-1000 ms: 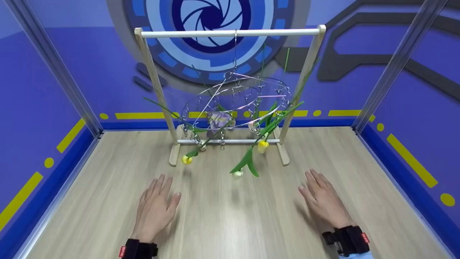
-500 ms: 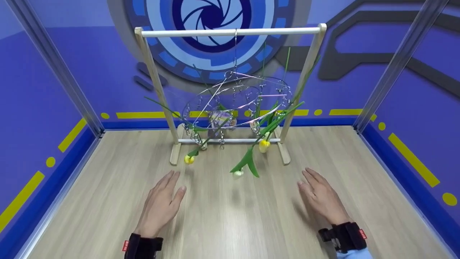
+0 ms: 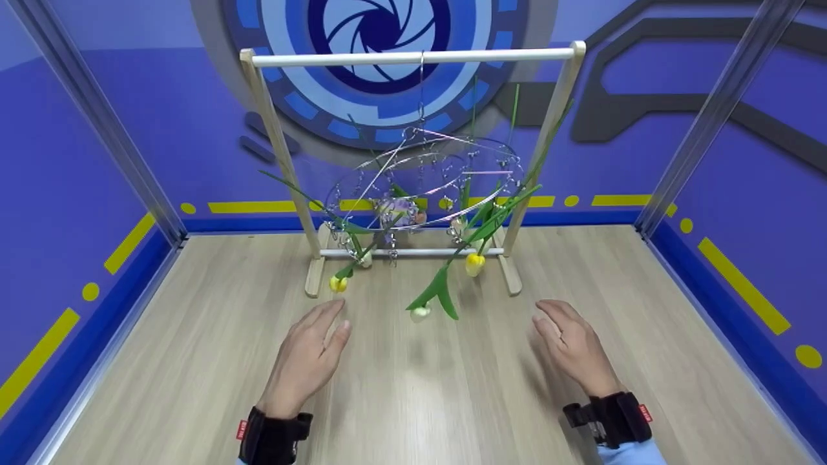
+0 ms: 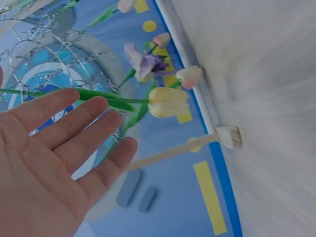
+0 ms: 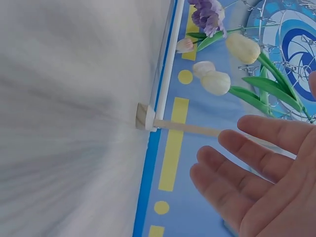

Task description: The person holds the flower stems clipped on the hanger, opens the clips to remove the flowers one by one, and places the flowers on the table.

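tulips hang head-down, clipped in the wire hanger (image 3: 423, 184) on the far wooden rack (image 3: 413, 59); left hand (image 3: 310, 358) and right hand (image 3: 572, 349) hover near, fingers straight, holding nothing.

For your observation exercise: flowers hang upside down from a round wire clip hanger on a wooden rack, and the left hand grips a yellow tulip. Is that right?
Not quite. The left hand is open and holds nothing; the yellow tulip hangs just beyond its fingertips, as the head view shows. The wire hanger and wooden rack are as described.
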